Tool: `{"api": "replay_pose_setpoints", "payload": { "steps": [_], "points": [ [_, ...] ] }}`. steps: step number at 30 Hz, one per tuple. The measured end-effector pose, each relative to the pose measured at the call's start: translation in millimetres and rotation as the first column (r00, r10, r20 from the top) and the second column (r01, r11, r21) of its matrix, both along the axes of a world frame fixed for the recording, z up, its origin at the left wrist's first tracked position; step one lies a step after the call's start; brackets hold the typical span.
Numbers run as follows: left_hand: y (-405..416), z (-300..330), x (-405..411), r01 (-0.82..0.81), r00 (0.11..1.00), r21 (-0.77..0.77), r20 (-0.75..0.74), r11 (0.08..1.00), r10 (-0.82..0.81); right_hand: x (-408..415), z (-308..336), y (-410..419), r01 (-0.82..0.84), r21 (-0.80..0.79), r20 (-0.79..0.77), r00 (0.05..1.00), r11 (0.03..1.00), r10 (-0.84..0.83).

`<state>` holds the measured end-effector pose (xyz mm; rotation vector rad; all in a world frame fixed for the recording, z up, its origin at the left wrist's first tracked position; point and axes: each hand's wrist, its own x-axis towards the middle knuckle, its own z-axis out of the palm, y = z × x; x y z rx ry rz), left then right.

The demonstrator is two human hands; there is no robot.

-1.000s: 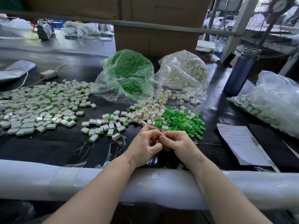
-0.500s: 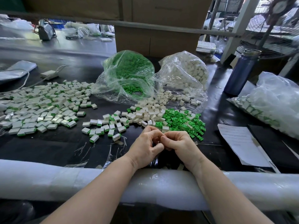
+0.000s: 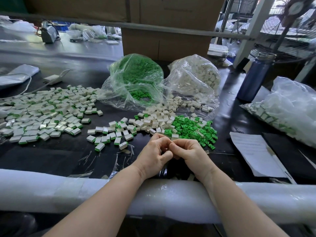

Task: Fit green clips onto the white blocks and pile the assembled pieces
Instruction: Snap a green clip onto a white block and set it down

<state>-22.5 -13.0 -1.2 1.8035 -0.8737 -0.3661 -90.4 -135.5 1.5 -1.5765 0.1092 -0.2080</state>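
Hands meet at 6 o'clock: left hand [image 3: 154, 153] and right hand [image 3: 189, 153], fingers curled together; held part hidden, cannot tell. Loose green clips [image 3: 193, 128] at 1 o'clock.

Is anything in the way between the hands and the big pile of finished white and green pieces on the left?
Only the small scatter of assembled white-and-green pieces lies between the left hand and the big pile; it lies flat on the black table.

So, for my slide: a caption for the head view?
Both hands meet fingertip to fingertip before loose green clips and white blocks; assembled pieces piled left.
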Motion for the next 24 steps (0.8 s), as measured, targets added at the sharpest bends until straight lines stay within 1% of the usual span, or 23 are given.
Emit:
{"api": "replay_pose_setpoints", "payload": {
  "steps": [16, 21, 24],
  "points": [
    [-0.8, -6.6, 2.9, 0.019, 1.0, 0.007, 0.008, 1.0, -0.019, -1.5, 2.9, 1.4, 0.029, -0.018, 0.001, 1.0, 0.999, -0.029],
    [-0.4, -6.0, 2.6, 0.026, 1.0, 0.016, 0.017, 1.0, -0.027, -0.1, 1.4, 0.9, 0.062, -0.055, -0.007, 0.998, 0.997, -0.063],
    [-0.6, -4.8, 2.3, 0.017, 1.0, 0.021, 0.018, 1.0, -0.018, 0.1, 1.0, 0.9, 0.057, -0.04, -0.009, 0.998, 0.998, -0.058]
  ]
}}
